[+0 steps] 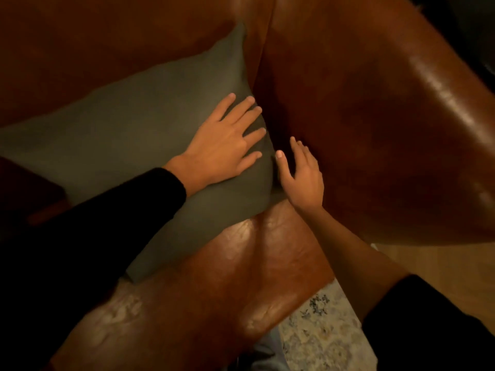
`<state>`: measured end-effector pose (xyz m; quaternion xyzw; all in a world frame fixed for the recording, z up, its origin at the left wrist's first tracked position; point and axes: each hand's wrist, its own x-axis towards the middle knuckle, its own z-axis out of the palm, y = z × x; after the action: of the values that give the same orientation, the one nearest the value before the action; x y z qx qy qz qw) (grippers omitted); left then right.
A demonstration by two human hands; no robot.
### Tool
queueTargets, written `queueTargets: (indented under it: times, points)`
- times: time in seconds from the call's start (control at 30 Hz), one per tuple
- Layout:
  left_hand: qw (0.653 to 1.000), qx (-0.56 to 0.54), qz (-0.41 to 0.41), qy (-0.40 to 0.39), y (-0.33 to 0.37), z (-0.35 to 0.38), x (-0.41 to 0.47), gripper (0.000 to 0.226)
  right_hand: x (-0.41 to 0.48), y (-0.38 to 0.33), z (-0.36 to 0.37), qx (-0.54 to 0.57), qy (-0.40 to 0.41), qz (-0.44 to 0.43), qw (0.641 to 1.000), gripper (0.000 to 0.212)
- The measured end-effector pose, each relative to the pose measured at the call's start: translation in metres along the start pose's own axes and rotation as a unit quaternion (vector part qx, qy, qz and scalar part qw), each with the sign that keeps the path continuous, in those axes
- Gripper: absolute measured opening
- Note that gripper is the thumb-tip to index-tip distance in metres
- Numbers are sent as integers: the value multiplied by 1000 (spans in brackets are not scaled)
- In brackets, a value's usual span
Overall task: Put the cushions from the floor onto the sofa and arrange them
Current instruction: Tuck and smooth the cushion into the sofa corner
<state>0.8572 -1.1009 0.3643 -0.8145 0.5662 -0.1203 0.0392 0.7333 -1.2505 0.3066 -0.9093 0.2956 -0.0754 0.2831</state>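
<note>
A grey-green cushion [128, 135] lies on the seat of a brown leather sofa [219, 287], tucked into the corner where the backrest meets the armrest [375, 135]. My left hand [225, 140] rests flat on the cushion's right side with its fingers spread. My right hand [301, 174] sits at the cushion's right edge, fingers nearly straight, in the gap between cushion and armrest. Whether it touches the cushion I cannot tell.
The sofa's backrest [107, 49] rises behind the cushion. A patterned pale rug [321, 333] and wooden floor [434, 266] show at the lower right, in front of the sofa. A dark object [24, 188] lies at the left edge on the seat.
</note>
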Motion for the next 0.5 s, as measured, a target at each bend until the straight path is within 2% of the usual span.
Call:
queueTargets:
  times: [0.13, 0.23, 0.37, 0.5]
  points:
    - [993, -58, -101, 29, -11, -15, -26, 51, 6, -37, -27, -5, 0, -47, 999, 67]
    - [967, -113, -223, 57, -12, -27, -53, 51, 12, -67, -44, -39, 0, -148, 988, 69]
    - [907, -151, -383, 91, 1, -32, -98, 52, 23, -104, -50, -78, -13, -351, 933, 61]
    - [825, -161, -528, 118, 29, -32, -138, 52, 26, -139, -36, -71, -57, -502, 860, 56]
